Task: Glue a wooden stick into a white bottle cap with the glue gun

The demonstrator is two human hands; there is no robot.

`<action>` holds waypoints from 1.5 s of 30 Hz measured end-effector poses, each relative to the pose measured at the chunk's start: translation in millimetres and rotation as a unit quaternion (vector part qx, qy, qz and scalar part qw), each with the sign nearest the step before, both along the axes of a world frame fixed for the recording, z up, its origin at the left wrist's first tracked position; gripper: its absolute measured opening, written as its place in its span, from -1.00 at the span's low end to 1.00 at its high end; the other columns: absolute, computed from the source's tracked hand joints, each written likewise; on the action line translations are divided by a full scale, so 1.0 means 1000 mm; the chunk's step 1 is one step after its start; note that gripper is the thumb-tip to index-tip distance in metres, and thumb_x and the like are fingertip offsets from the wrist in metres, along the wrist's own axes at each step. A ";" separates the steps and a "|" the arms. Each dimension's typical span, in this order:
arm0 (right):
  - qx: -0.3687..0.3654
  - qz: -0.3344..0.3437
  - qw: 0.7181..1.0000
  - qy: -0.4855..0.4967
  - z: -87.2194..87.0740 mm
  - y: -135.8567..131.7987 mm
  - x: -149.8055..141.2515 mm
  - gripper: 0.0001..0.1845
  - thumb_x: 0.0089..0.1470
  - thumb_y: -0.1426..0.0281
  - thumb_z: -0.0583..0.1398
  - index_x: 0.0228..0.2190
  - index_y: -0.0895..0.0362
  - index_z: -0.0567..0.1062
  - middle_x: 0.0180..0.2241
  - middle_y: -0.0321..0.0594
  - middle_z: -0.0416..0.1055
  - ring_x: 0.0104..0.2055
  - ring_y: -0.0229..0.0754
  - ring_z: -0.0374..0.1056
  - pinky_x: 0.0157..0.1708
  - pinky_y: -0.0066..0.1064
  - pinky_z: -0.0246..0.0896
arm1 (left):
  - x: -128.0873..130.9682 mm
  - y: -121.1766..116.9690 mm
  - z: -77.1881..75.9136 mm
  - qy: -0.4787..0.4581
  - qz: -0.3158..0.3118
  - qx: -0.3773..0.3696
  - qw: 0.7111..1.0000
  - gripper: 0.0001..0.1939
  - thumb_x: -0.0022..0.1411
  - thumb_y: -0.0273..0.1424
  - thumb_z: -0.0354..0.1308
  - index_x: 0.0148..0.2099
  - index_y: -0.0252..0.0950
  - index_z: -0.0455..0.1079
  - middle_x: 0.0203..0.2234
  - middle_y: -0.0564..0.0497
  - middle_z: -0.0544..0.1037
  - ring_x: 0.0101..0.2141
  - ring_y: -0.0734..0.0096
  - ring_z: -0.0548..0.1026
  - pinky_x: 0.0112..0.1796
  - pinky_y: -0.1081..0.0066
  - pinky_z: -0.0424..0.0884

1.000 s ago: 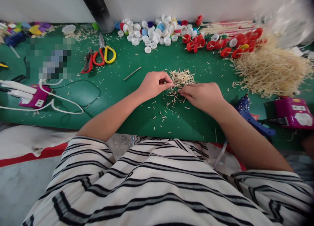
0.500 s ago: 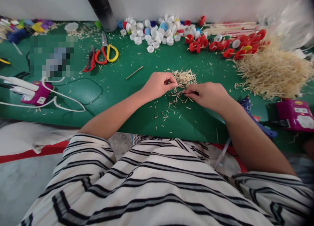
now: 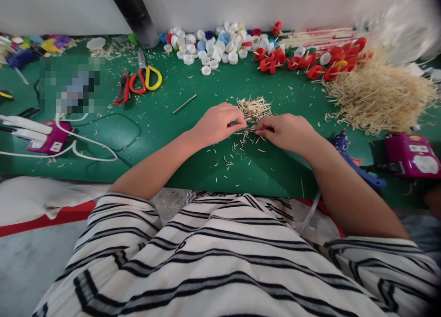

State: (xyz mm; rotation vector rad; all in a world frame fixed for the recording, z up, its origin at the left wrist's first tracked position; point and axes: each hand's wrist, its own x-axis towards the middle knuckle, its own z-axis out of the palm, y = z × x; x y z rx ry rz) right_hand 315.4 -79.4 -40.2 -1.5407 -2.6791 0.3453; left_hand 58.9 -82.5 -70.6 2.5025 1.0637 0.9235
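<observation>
While the left hand (image 3: 218, 121) pinches thumb to forefinger, the right hand (image 3: 289, 131) mirrors it across a small pile of pale slivers (image 3: 254, 107).

Each grip is drawn closed; whether a sliver lies between the fingertips, I cannot tell. The pile sits just beyond both hands; light, low pinches would probably suit pieces this thin. Left to right, the green worktop (image 3: 165, 144) carries a purple power block (image 3: 46, 140), scissors (image 3: 147, 73), mostly white bottle caps (image 3: 216, 53), a blue glue gun (image 3: 361, 172) and a large straw-coloured heap (image 3: 386, 99). Behind stands a pale wall (image 3: 82, 9).
</observation>
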 end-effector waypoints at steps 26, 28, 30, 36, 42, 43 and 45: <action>0.082 0.055 0.994 -0.045 -0.003 -0.015 -0.014 -0.66 0.39 0.25 0.11 -0.14 -0.09 0.71 -0.20 -0.27 0.75 -0.25 -0.08 0.56 -0.41 -0.30 -0.08 | 0.010 0.000 0.011 -0.041 0.075 -0.122 0.989 -0.91 0.31 -0.44 0.34 -0.30 -0.27 0.55 -0.49 0.03 0.55 -0.42 0.43 0.44 -0.32 0.33 0.29; 0.072 0.054 0.995 -0.045 0.000 -0.014 -0.013 -0.67 0.38 0.23 0.12 -0.11 -0.10 0.70 -0.20 -0.27 0.74 -0.26 -0.07 0.54 -0.40 -0.30 -0.05 | 0.011 0.000 0.011 -0.037 0.069 -0.118 0.990 -0.92 0.31 -0.46 0.33 -0.29 -0.27 0.56 -0.48 0.03 0.56 -0.42 0.43 0.45 -0.31 0.33 0.29; 0.064 0.053 0.996 -0.039 0.001 -0.013 -0.011 -0.67 0.38 0.21 0.12 -0.10 -0.11 0.70 -0.19 -0.26 0.74 -0.26 -0.06 0.54 -0.39 -0.30 0.00 | 0.011 -0.001 0.012 -0.032 0.062 -0.112 0.991 -0.92 0.32 -0.46 0.32 -0.29 -0.27 0.56 -0.47 0.03 0.56 -0.41 0.42 0.46 -0.30 0.34 0.30; 0.054 0.043 0.997 -0.039 0.001 -0.011 -0.004 -0.67 0.38 0.20 0.12 -0.11 -0.11 0.71 -0.15 -0.27 0.75 -0.23 -0.04 0.56 -0.40 -0.30 -0.01 | 0.010 0.000 0.009 -0.028 0.043 -0.102 0.994 -0.91 0.32 -0.44 0.29 -0.29 -0.26 0.56 -0.42 0.01 0.59 -0.39 0.41 0.47 -0.27 0.33 0.29; 0.069 0.050 0.996 -0.029 -0.005 -0.003 0.011 -0.67 0.37 0.15 0.15 -0.10 -0.15 0.73 -0.19 -0.31 0.75 -0.23 -0.07 0.56 -0.40 -0.31 0.03 | 0.011 0.005 0.009 -0.043 0.035 -0.118 0.991 -0.92 0.30 -0.46 0.32 -0.30 -0.26 0.58 -0.45 0.02 0.58 -0.41 0.42 0.45 -0.30 0.33 0.25; 0.074 0.053 0.996 -0.023 -0.006 -0.003 0.011 -0.67 0.37 0.16 0.15 -0.10 -0.15 0.73 -0.17 -0.32 0.76 -0.21 -0.07 0.57 -0.39 -0.31 0.05 | 0.011 0.006 0.009 -0.048 0.037 -0.123 0.991 -0.92 0.29 -0.47 0.33 -0.30 -0.26 0.58 -0.46 0.03 0.57 -0.42 0.42 0.45 -0.31 0.34 0.26; 0.084 0.065 0.994 -0.002 -0.008 -0.003 0.007 -0.67 0.39 0.19 0.14 -0.10 -0.13 0.72 -0.11 -0.33 0.75 -0.16 -0.09 0.59 -0.36 -0.32 0.09 | 0.011 0.007 0.010 -0.058 0.045 -0.133 0.988 -0.92 0.28 -0.47 0.35 -0.31 -0.26 0.58 -0.49 0.04 0.55 -0.43 0.43 0.45 -0.32 0.34 0.27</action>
